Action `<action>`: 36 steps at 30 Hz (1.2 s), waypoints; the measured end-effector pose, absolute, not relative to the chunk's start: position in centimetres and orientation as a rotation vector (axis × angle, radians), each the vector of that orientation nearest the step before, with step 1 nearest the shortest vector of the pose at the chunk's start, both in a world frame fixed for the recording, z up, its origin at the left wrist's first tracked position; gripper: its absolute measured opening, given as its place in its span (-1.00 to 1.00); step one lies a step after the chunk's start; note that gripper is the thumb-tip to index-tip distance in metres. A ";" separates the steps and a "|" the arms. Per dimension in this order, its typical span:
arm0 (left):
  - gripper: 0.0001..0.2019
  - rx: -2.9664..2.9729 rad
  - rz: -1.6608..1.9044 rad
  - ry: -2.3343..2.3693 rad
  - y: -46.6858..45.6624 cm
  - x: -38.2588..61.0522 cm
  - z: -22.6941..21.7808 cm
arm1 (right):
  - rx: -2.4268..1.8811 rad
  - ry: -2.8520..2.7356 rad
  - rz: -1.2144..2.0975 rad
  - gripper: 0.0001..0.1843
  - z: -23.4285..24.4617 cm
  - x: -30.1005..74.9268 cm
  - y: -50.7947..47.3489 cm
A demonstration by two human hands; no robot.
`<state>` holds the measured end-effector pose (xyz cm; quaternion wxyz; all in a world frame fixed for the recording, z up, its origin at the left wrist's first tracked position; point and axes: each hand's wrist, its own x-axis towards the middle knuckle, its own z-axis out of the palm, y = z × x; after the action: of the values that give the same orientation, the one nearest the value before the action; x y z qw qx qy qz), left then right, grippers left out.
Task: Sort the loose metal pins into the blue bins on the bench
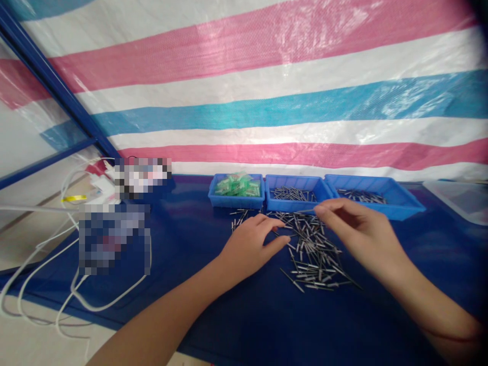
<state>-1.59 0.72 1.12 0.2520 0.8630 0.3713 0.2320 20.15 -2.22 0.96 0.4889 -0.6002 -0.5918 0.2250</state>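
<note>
A loose pile of thin metal pins (314, 254) lies on the dark blue table cover (267, 315). My left hand (249, 246) rests at the pile's left edge, fingers curled and reaching into the pins; what it grips, if anything, I cannot make out. My right hand (358, 229) hovers over the pile's far side and pinches one thin pin between thumb and forefinger, the pin pointing left. Three blue trays stand behind the pile: the left tray (236, 201) holds green pieces, the middle tray (293, 202) and the right tray (377, 203) hold more metal pins.
White cables (76, 284) loop over the table's left edge near blurred objects (110, 234). A clear plastic tray (461, 201) sits at the far right. A striped pink, blue and white tarp (267, 101) hangs behind the table, with a blue frame bar (57, 86) at left.
</note>
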 end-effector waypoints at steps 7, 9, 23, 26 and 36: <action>-0.75 2.728 0.351 1.212 1.2 -2.1 0.3 | -1.874 -1.349 -0.111 -0.68 0.2 27.7 0.2; -0.78 2.736 0.298 1.210 1.2 -2.0 0.2 | -1.937 -1.383 -0.205 -0.64 -0.2 28.6 0.5; -0.71 2.824 0.387 1.267 1.5 -2.0 -0.6 | -1.652 -1.715 -0.278 -0.72 -0.6 22.4 -0.8; -0.75 2.827 0.367 1.230 1.8 -2.0 -1.0 | -1.568 -1.821 -0.205 -0.76 -0.8 21.2 -1.2; -0.77 2.777 0.378 1.128 2.9 -2.3 -1.7 | -1.455 -1.968 -0.047 -0.85 -0.6 18.7 -2.2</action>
<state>-2.31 2.93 -1.66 0.0601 0.9176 0.3726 0.1248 18.71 -2.17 -0.60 0.3397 -0.5591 -0.7561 -0.0181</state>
